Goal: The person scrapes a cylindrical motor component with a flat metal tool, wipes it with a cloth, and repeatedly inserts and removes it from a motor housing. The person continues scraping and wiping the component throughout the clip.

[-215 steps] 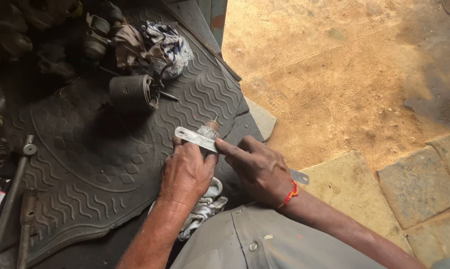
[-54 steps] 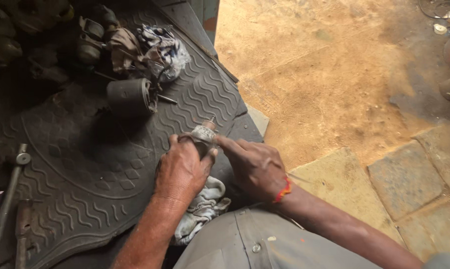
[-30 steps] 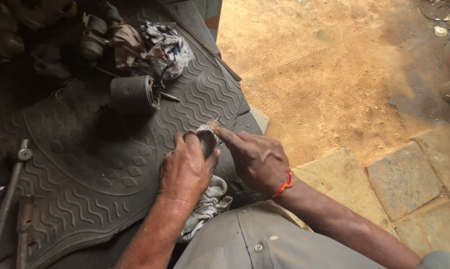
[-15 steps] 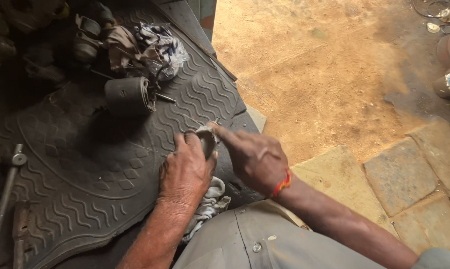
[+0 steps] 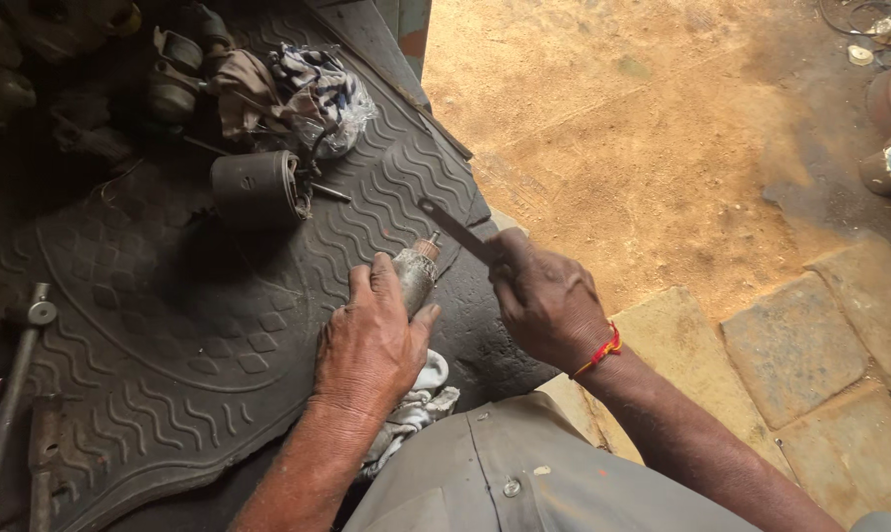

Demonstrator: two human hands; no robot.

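Note:
My left hand grips a small grey motor armature with a copper-coloured end, pressing it on the ribbed black rubber mat. My right hand, with a red thread at the wrist, holds a thin flat metal strip like a saw blade. The strip points up and left, its tip just above and to the right of the armature's end, apart from it. A white rag lies under my left wrist.
A dark cylindrical motor housing lies on the mat beyond my hands. A patterned cloth and greasy parts sit at the far edge. A long metal bar lies at left. Sandy ground and stone slabs are at right.
My right hand has drawn back to the right from the armature, and the flat strip now shows clear of it. My left hand keeps its grip on the armature.

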